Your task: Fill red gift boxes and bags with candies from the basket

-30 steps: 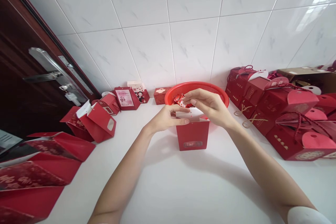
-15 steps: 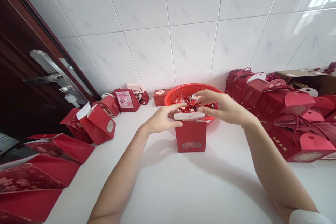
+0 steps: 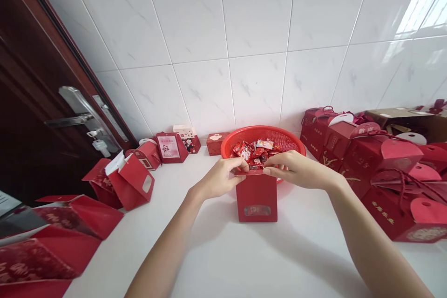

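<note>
A red paper gift box point(image 3: 257, 198) with a small clear window low on its front stands upright on the white table. My left hand point(image 3: 223, 176) pinches the box's top edge at its left corner. At the right corner my right hand point(image 3: 296, 169) grips the same edge between thumb and fingers. The top edges look drawn together between my hands; what is inside shows only dimly through the window. Just behind the box sits a red plastic basket point(image 3: 295, 143) holding several wrapped candies point(image 3: 256, 151).
Open red boxes point(image 3: 52, 251) line the table's left side, with smaller boxes point(image 3: 171, 147) along the tiled wall. Many filled-out red boxes with cords point(image 3: 401, 209) are piled at the right, beside a cardboard carton point(image 3: 401, 112). A dark door point(image 3: 45, 79) stands at the left.
Both hands have come down onto the box's top edge and closed on it. The white inner flap that stood up is now out of sight. The view has tilted slightly upward.
</note>
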Demonstrator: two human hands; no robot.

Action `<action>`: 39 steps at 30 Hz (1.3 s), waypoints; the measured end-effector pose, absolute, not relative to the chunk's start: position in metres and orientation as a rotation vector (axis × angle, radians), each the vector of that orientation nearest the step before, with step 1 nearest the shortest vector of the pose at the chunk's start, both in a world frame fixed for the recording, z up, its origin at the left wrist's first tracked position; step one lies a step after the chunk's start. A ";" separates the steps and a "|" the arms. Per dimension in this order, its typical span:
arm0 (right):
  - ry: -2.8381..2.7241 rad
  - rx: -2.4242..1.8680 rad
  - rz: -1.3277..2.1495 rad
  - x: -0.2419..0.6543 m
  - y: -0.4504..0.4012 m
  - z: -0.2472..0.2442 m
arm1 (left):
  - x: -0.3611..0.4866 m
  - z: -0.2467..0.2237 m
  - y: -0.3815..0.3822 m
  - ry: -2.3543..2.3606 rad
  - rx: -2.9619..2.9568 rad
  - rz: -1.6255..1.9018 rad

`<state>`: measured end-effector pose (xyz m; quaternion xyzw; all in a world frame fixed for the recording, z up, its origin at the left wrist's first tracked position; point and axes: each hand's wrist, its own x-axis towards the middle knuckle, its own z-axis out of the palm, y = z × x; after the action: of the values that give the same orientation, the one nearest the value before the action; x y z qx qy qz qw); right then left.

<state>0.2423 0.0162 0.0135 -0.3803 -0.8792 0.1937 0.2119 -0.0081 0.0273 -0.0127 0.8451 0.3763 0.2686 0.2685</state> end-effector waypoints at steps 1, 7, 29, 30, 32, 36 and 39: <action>-2.444 -1.068 0.542 0.242 0.017 0.012 | -0.007 -0.012 0.027 1.018 2.292 0.725; -2.505 -1.108 0.533 0.240 0.021 0.008 | -0.007 -0.010 0.026 0.994 2.288 0.719; -2.535 -1.136 0.510 0.235 0.031 0.002 | -0.004 -0.011 0.028 0.973 2.199 0.707; -2.520 -1.118 0.530 0.236 0.031 0.000 | -0.004 -0.011 0.028 0.970 2.203 0.698; -2.458 -1.072 0.572 0.237 0.028 -0.007 | -0.005 -0.010 0.028 0.966 2.203 0.673; -2.224 -1.004 0.660 0.245 0.006 -0.029 | -0.009 -0.004 0.026 0.836 2.193 0.534; -2.116 -1.019 0.614 0.260 -0.025 -0.034 | -0.012 0.001 0.024 0.662 2.159 0.445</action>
<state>0.2602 -0.0253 -0.0340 -0.3931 -0.8168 0.2371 0.3494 -0.0123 0.0244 0.0006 0.8565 0.2626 0.1765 0.4079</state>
